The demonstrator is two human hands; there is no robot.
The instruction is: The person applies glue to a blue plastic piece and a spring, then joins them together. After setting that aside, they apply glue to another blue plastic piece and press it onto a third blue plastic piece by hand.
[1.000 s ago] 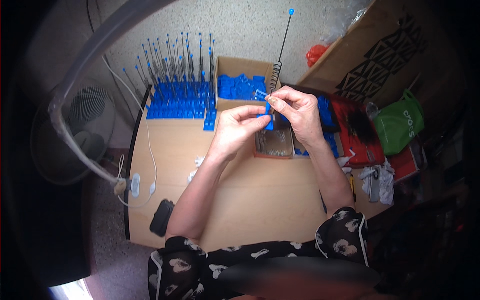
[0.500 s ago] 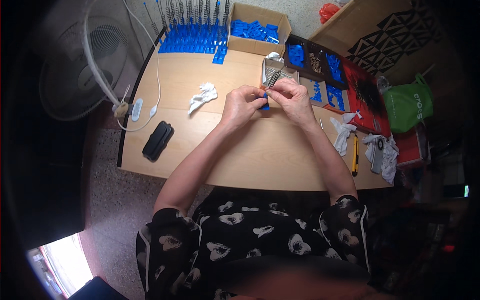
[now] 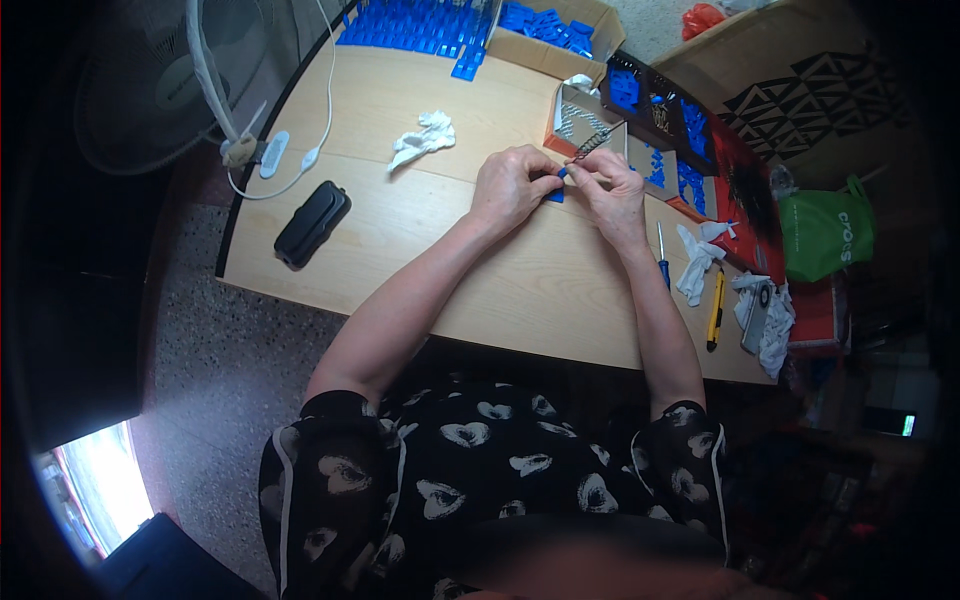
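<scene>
My left hand (image 3: 514, 186) is closed, thumb and fingertips pinching a small blue plastic piece (image 3: 556, 196) just above the table. Against it, my right hand (image 3: 614, 196) is closed too, its thumb and fingers around the lower end of a dark coil spring (image 3: 597, 142). The spring slants up and to the right out of the fingertips. Where spring and blue piece meet is covered by my fingers. Just beyond my hands stands an open box (image 3: 551, 137) holding small metal parts. A screwdriver (image 3: 663, 268) with a blue handle lies beside my right forearm.
Rows of blue plastic pieces (image 3: 415, 28) stand at the back left, near a cardboard box (image 3: 530, 62) of blue parts. Dark trays (image 3: 657, 122) sit back right. A white cloth (image 3: 423, 140), a black case (image 3: 312, 225) and a yellow cutter (image 3: 716, 310) lie around.
The view has shifted, so the table sits higher in the picture. The spring leans further to the right. Both hands keep their pinch, and more of the screwdriver shows beside my right forearm.
</scene>
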